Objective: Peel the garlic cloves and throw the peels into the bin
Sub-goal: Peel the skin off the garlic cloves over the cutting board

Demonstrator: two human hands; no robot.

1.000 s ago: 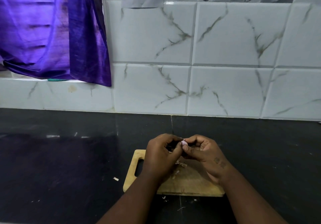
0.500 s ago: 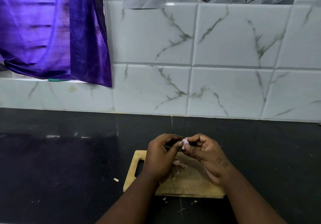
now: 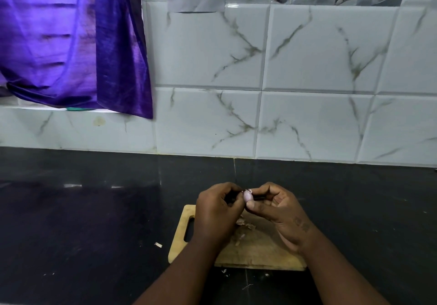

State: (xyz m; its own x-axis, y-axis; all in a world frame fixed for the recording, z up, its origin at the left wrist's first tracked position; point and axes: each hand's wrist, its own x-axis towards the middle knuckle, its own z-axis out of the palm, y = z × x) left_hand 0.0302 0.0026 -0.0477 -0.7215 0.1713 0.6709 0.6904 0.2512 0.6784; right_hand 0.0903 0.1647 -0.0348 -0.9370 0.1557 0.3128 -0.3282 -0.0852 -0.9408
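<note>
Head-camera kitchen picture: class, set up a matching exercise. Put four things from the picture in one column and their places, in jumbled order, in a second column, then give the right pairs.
Things:
1. garlic clove
2. cutting board
3. purple cloth
4. loose peel scrap

Places:
A. hanging at the upper left
B. on the dark counter, left of the board
C. pinched between the left hand and the right hand
D. lying flat on the counter, under both hands

Pairs: 1-C, 2-D, 3-A, 4-B
</note>
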